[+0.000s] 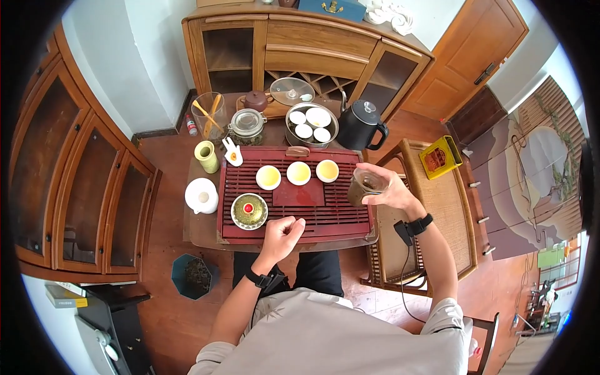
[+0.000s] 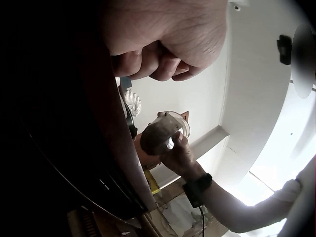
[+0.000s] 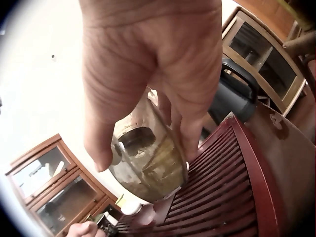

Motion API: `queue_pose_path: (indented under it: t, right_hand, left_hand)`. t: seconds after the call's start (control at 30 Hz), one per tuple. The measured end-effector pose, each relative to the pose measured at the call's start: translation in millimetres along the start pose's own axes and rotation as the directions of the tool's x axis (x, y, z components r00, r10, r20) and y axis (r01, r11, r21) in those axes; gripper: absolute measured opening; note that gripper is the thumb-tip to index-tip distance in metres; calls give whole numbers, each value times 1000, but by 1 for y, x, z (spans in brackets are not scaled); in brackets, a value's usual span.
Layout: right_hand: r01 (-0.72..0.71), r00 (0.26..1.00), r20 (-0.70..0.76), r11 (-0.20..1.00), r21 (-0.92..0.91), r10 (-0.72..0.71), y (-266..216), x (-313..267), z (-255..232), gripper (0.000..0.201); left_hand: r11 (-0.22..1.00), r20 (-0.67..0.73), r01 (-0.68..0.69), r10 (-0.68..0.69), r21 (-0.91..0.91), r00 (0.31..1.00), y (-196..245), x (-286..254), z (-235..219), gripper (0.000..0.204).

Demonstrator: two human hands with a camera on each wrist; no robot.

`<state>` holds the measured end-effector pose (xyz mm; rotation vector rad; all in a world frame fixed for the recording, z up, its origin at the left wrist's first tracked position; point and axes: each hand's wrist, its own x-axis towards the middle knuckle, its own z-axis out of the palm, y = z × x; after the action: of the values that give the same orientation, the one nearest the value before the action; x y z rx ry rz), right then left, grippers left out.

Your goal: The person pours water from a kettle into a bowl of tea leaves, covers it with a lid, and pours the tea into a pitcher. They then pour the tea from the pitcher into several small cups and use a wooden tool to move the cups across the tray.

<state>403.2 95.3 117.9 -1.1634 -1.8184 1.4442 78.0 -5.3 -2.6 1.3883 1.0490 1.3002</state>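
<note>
My right hand (image 1: 394,189) grips a clear glass vessel (image 1: 359,190) with brownish contents, thumb and fingers on opposite sides. The vessel is tilted over the right end of the slatted red tea tray (image 1: 340,220). In the right wrist view, strips show through the glass (image 3: 153,163). Near the tray's front edge, my left hand (image 1: 283,239) is curled into a fist, with nothing seen in it. Just left of it stands a patterned lidded bowl (image 1: 249,211) with a red knob. Three white cups (image 1: 299,174) of yellow liquid line the tray's middle.
Left of the tray stand a white pot (image 1: 201,196) and a green vase (image 1: 206,157). Behind it are a clamp-lid jar (image 1: 247,127), a metal pot (image 1: 312,125) of white cups and a black kettle (image 1: 364,125). A yellow tin (image 1: 440,157) stands on the right-hand rattan table.
</note>
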Motion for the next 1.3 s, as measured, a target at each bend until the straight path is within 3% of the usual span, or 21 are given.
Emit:
queue_pose_path:
  t: [0.2,0.43,0.5,0.7,0.93,1.0,1.2,1.3]
  right_hand:
    - [15,998,-62,998,64,-11,7,-5,5,98]
    - [35,996,-86,999,18,-33,8,-9,13,97]
    - [80,992,-72,963,-256,-101,2,-10,15,92]
    - [108,994,73,820,-562,-81,-17,-6,9,84]
    - [122,990,132,740,-662,-46,-19,11,8,82]
    - [66,989,140,729,-682,42,-23,15,8,82]
    - [58,981,165,666,-743,98,-27,22,10,82]
    - [12,980,148,696,-718,136,-29,23,10,82]
  left_hand:
    - [1000,5,-10,10,-11,1000,3,0,0,45]
    - [1000,3,-9,9,2,1000,1,0,0,45]
    - [1000,-2,-5,5,-16,1000,3,0,0,45]
    - [1000,12,-16,16,-2,1000,1,0,-1,45]
    - [1000,3,0,0,-20,1000,2,-1,0,45]
    - [1000,8,6,-6,-25,1000,3,-1,0,45]
    - [999,1,-15,15,-41,1000,1,-1,0,47]
    - [999,-5,-12,12,-47,1000,0,-1,1,47]
